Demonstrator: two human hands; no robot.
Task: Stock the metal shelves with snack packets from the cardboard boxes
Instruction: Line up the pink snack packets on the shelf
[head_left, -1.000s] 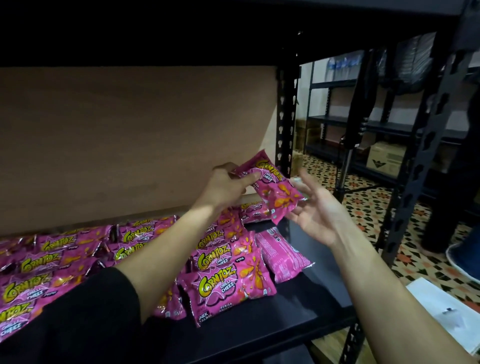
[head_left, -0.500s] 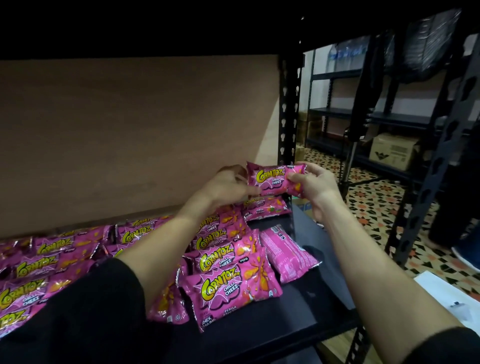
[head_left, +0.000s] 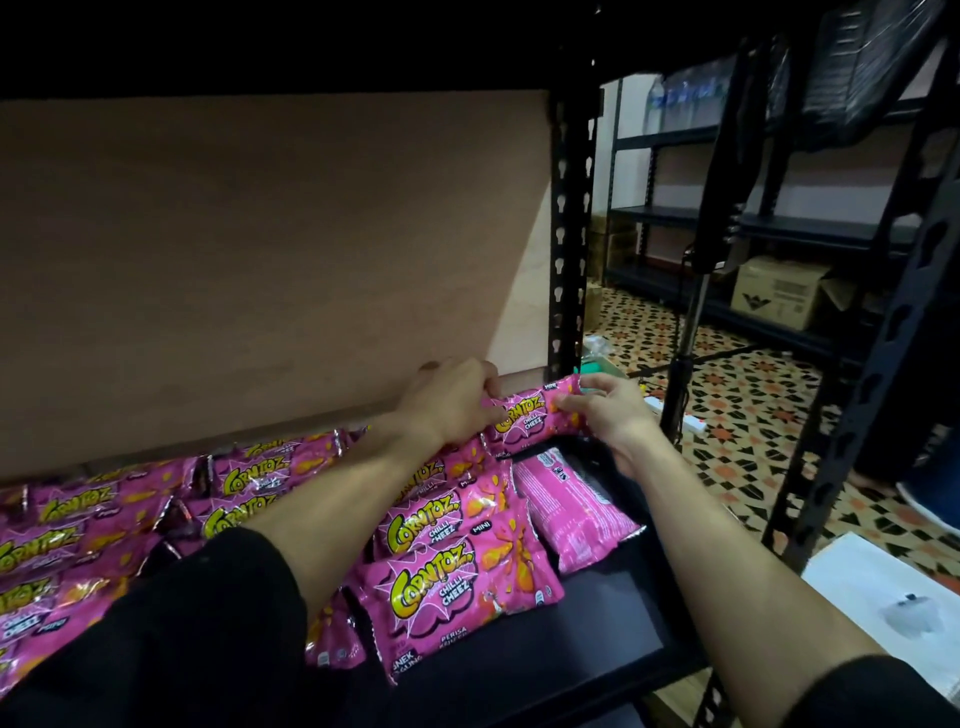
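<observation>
Left hand (head_left: 452, 405) pinching packet (head_left: 524, 421) end away from post (head_left: 566, 234); right hand (head_left: 608, 410) pinching end nearest post. Long axis running straight toward post; packet sitting low beside post, over rear packets (head_left: 447, 519).

it is dim and the top is almost black; the tiled floor (head_left: 753, 405) looks brighter (edges bend a little).

Storeroom: rows of metal racks (head_left: 670, 213), carton (head_left: 774, 291) on one, packets (head_left: 447, 597) piled up (one brand).
</observation>
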